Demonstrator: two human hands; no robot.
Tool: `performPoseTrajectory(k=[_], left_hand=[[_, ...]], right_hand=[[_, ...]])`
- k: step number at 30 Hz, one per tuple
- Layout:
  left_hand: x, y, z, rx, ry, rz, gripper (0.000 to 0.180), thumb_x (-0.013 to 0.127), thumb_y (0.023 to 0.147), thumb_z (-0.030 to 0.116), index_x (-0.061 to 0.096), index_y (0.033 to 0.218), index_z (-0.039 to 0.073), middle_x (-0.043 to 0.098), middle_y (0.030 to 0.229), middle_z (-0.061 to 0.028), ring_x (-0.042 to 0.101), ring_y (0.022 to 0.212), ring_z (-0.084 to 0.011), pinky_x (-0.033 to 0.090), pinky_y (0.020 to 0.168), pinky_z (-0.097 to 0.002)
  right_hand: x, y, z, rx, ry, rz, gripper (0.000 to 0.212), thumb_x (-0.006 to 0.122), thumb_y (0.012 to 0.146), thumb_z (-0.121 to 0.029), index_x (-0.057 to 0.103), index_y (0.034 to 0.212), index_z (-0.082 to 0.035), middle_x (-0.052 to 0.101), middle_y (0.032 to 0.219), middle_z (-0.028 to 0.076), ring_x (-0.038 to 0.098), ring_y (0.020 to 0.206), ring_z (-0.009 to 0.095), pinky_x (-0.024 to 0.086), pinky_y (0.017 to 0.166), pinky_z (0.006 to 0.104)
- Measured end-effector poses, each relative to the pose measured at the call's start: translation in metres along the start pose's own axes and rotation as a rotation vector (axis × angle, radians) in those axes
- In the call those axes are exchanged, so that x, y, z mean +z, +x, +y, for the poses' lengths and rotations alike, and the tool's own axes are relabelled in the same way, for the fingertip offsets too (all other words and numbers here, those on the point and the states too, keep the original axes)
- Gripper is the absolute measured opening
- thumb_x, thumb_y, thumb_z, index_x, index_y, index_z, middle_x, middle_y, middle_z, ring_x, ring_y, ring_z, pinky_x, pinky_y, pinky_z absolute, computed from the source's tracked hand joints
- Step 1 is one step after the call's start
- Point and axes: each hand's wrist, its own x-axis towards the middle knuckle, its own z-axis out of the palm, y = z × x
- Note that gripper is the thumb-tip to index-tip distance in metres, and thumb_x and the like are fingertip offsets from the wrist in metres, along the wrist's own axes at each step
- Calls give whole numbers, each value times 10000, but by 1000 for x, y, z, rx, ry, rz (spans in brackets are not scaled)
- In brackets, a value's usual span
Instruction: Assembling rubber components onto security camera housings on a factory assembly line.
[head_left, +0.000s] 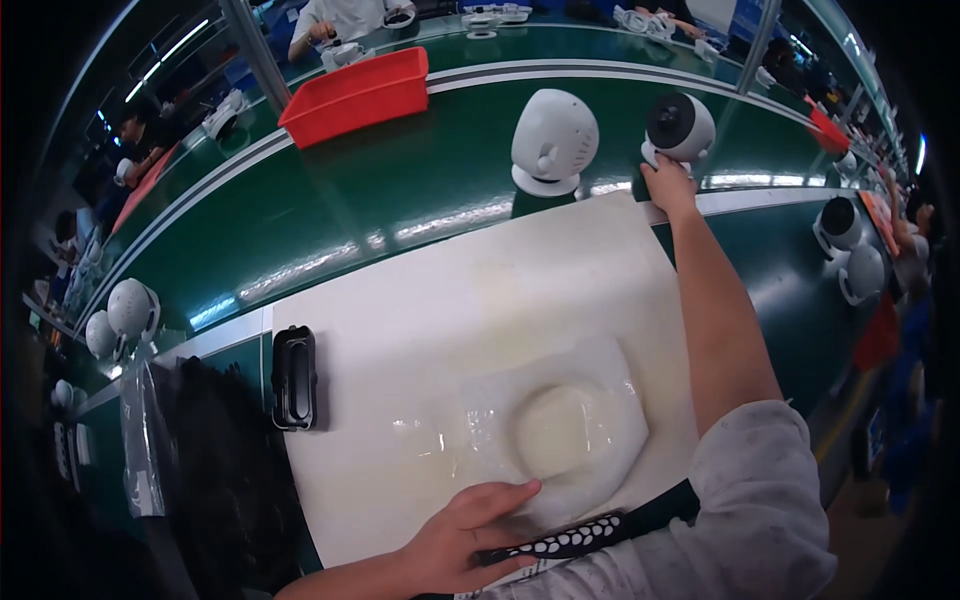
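Note:
At the far right of the mat, my right hand (671, 187) is closed around the base of a round white camera (682, 127) with a black lens front. The camera stands upright on the green bench. Low in the picture, my left hand (468, 535) holds a black strip with white oval spots (575, 538) between its fingers; part of the strip is hidden by the hand and sleeve. Just beyond these fingers lies a whitish, translucent padded ring (625, 425) with a round opening. A second white camera (556, 140) stands left of the first, turned away.
A pale mat (400, 330) covers the near bench. On its left edge lies a black oblong plastic part (294, 378), beside black plastic bags (225, 460). A red bin (355, 97) stands at the far left. More white cameras (130, 308) sit at both sides. People work across the bench.

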Motion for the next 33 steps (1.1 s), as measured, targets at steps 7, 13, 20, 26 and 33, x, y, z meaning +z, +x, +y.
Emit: performPoseTrajectory(k=[7,13,20,26,33], left_hand=[[-1,-5,1,0,-58,13,194,680,687,135,639,832,14,403,1270,-126,437,1068,-283,356,884,-349],[2,-11,-2,15,-79,62,164,687,670,111,604,764,7,443,1221,-155,432,1086,-308,349,891,-374],[8,-14,13,-28,-207,88,145,687,647,20,582,744,-5,584,985,-149,566,859,-261,451,711,-311],[10,-20,20,-184,-319,85,147,664,698,49,626,832,4,621,872,-103,588,760,-184,459,648,-259],[9,-20,20,-340,-449,140,173,683,697,83,584,798,-15,605,852,-97,568,770,-157,432,672,-254]], right_hand=[[-67,-62,3,-402,-52,303,171,528,788,-154,581,943,-106,576,896,33,512,908,220,372,763,393],[-179,-191,-31,-317,970,162,251,529,845,-186,538,1027,-13,577,716,38,525,609,91,416,580,198],[-224,-291,-55,-204,1351,-671,275,555,823,-135,517,1040,30,575,799,36,514,627,53,414,602,171],[-205,-308,-45,-204,1411,-585,315,482,871,-215,455,1096,3,553,796,34,514,675,76,418,601,198],[-197,-385,-29,-695,1107,-444,380,756,607,-134,560,923,-58,531,978,96,522,904,215,417,770,280]])
